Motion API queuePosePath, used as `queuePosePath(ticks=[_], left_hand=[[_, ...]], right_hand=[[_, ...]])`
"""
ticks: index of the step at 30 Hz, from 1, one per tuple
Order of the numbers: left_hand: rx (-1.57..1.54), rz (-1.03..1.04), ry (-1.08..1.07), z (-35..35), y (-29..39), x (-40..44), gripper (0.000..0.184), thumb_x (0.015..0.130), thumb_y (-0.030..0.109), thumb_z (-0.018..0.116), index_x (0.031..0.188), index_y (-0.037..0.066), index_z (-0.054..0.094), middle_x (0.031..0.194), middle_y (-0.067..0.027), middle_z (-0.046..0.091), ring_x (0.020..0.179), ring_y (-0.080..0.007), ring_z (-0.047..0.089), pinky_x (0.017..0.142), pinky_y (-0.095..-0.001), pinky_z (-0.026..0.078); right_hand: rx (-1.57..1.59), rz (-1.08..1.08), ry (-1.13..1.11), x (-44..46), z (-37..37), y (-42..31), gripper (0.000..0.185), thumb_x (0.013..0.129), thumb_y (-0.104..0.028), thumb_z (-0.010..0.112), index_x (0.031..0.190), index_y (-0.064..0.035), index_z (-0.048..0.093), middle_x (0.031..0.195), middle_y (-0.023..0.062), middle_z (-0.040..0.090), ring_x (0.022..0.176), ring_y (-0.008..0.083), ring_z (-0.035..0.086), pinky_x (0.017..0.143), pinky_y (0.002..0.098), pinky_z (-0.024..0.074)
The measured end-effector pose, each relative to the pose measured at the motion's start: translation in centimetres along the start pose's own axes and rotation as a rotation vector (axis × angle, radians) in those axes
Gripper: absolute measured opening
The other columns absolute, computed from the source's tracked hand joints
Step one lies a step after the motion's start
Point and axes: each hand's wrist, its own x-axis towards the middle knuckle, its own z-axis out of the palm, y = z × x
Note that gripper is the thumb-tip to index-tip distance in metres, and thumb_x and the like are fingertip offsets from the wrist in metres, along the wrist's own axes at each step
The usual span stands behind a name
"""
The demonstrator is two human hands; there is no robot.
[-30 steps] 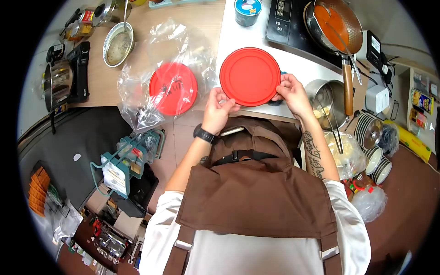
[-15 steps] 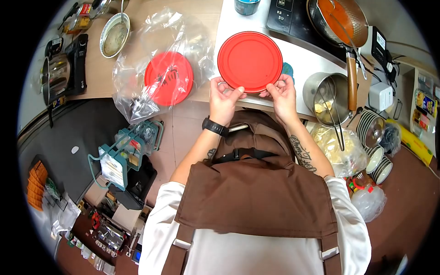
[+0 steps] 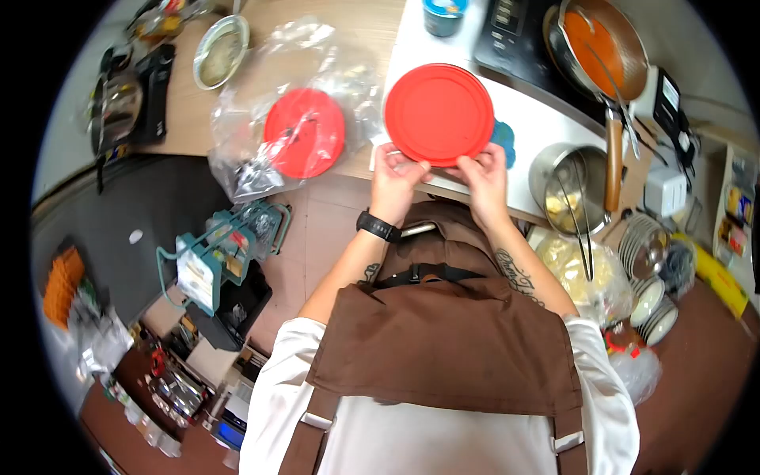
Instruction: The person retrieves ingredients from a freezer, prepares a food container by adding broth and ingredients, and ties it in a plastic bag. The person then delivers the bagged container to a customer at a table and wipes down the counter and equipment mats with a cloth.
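A round red plastic lid with a raised rim lies or hovers over the white counter in front of me; what is under it is hidden. My left hand grips its near left edge, thumb on top and fingers curled beneath. At the near right edge, my right hand pinches it the same way. Left of it, a second red lid with dark writing sits in or under a clear plastic bag. A blue item shows partly beside the held lid.
To the right stand a metal pot with a whisk and a pan of orange sauce on a black cooktop. A blue tub is at the back, a patterned bowl at left. Teal baskets are lower left.
My view has shifted slightly, so the counter items appear further right and the cooktop and pot lower. Both hands keep hold of the red lid, which has tilted a little.
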Motion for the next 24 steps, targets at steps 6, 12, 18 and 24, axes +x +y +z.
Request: queuePosePath(ticks=[6,12,18,24], left_hand=[[1.057,0.793,0.18,-4.4,7.2,-3.8,0.047,0.076,0.014,0.077,0.117,0.0,0.058,0.111,-0.0132,0.058,0.104,-0.0262,0.057,0.086,-0.0354,0.047],[1.47,0.863,0.037,-15.3,8.8,-1.7,0.034,0.078,0.013,0.072,0.11,0.007,0.066,0.098,-0.0124,0.065,0.091,-0.0329,0.06,0.095,-0.0472,0.042],[1.317,0.871,-0.493,-14.1,4.1,-4.3,0.024,0.08,0.008,0.063,0.103,0.009,0.068,0.085,-0.0071,0.062,0.087,-0.0238,0.059,0.089,-0.0385,0.045],[1.013,1.269,-0.08,-20.2,10.0,-3.4,0.03,0.068,0.013,0.074,0.096,0.007,0.065,0.088,-0.0078,0.062,0.089,-0.0288,0.059,0.085,-0.0406,0.044]], right_hand=[[-0.008,0.205,0.025,-1.0,-1.1,-2.6,0.006,0.093,-0.003,0.054,0.099,-0.0041,0.054,0.1,0.0067,0.059,0.092,0.0171,0.063,0.08,0.0405,0.0598],[-0.137,0.167,0.025,-1.1,-1.6,-1.5,0.006,0.094,-0.008,0.053,0.1,-0.0061,0.056,0.094,0.0065,0.066,0.083,0.0171,0.067,0.073,0.0372,0.0589],[-0.31,0.147,0.002,-6.3,1.8,-9.4,0.02,0.092,-0.006,0.052,0.11,-0.0008,0.057,0.101,0.0101,0.067,0.087,0.0181,0.069,0.074,0.0358,0.0614],[-0.285,0.126,-0.209,-9.3,14.6,-9.8,0.032,0.094,-0.01,0.051,0.123,0.0032,0.054,0.11,0.0137,0.065,0.093,0.0201,0.069,0.071,0.0354,0.0634]])
